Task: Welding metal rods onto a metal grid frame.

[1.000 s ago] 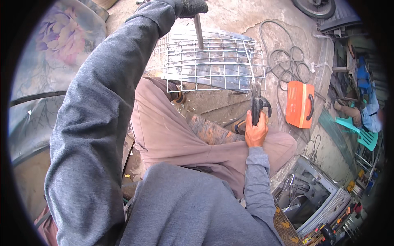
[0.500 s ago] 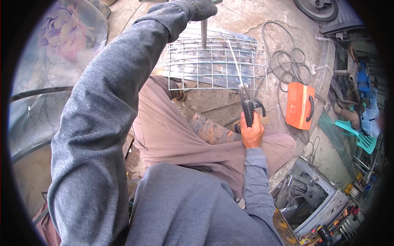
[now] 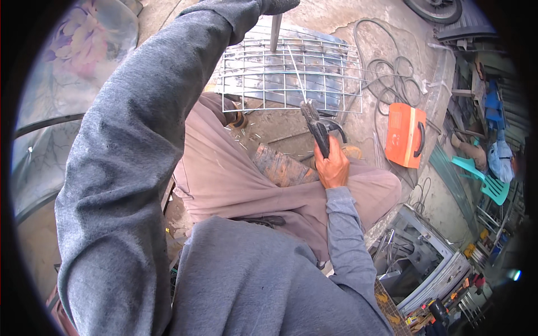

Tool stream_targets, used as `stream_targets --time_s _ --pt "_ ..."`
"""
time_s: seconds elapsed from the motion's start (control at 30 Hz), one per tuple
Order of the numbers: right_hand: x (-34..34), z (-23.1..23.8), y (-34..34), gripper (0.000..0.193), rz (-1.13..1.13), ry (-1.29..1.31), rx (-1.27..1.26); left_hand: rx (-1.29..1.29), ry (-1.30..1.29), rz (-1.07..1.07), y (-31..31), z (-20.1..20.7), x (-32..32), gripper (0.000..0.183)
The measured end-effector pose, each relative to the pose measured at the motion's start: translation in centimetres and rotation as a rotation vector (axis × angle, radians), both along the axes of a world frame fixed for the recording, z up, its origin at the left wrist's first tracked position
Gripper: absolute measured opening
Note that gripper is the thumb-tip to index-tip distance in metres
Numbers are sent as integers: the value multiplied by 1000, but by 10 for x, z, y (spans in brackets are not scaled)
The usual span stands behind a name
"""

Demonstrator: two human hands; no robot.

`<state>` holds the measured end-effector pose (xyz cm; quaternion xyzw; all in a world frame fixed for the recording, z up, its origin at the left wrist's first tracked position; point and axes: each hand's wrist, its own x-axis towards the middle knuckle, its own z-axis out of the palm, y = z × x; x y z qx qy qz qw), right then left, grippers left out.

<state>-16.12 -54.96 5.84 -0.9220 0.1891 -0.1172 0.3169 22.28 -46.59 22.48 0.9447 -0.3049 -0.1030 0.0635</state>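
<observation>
My bare right hand (image 3: pixel 334 166) is closed around the black handle of a welding electrode holder (image 3: pixel 314 123), above my bent right leg. A thin, pale electrode (image 3: pixel 297 75) sticks out of its jaws, up and to the left over a wire mesh panel (image 3: pixel 259 108). Stretched far forward, my left arm ends in a grey-gloved left hand (image 3: pixel 279 5) at the top edge, mostly cut off. It appears closed at the upper end of a flat metal bar (image 3: pixel 275 33), which stands upright at the mesh. The fingers are largely out of view.
Metal sheets (image 3: pixel 322 42) lie under the mesh. An orange box with a black handle (image 3: pixel 400 134) stands at right beside looped cable (image 3: pixel 400 73). A worn wooden block (image 3: pixel 283 166) lies between my legs. A teal plastic chair (image 3: pixel 493 189) and a wheel (image 3: pixel 437 10) are farther off.
The right hand and electrode holder have shifted left and slightly up, and the holder tilts more to the left. The whole view has moved a little, leaving less of the left glove in sight.
</observation>
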Motion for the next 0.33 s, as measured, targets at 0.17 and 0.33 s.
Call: stream_targets --time_s 0.17,0.33 --pt "1 1 3 43 3 23 16 -4 25 39 7 2 4 45" --pt "-1 -1 1 43 18 40 10 -12 44 28 8 1 4 46"
